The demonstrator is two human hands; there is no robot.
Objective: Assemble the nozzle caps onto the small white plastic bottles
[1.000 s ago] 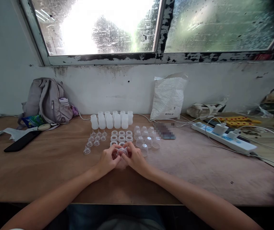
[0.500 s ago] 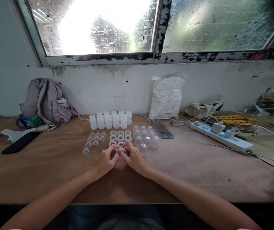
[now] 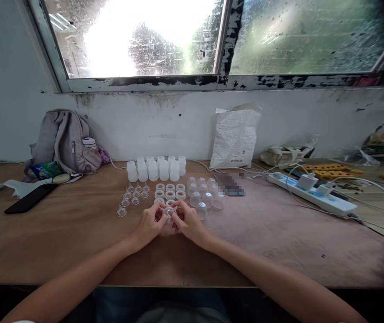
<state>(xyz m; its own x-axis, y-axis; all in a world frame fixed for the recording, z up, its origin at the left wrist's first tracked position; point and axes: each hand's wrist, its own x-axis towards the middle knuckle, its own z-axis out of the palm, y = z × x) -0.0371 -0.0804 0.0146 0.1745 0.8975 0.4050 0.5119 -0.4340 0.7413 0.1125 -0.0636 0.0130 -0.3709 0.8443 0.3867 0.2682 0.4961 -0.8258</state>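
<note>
Left hand point(image 3: 151, 222) and right hand point(image 3: 189, 222) pinched a clear part point(image 3: 169, 211).
Uneven thumb pressure could have slipped it toward the white rings point(image 3: 170, 198).

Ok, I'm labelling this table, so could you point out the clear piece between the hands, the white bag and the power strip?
Clear piece point(image 3: 169, 212): head view, the middle of its visible part.
White bag point(image 3: 235, 139): head view, middle of its front.
Power strip point(image 3: 313, 194): head view, white casing near its middle.
</note>
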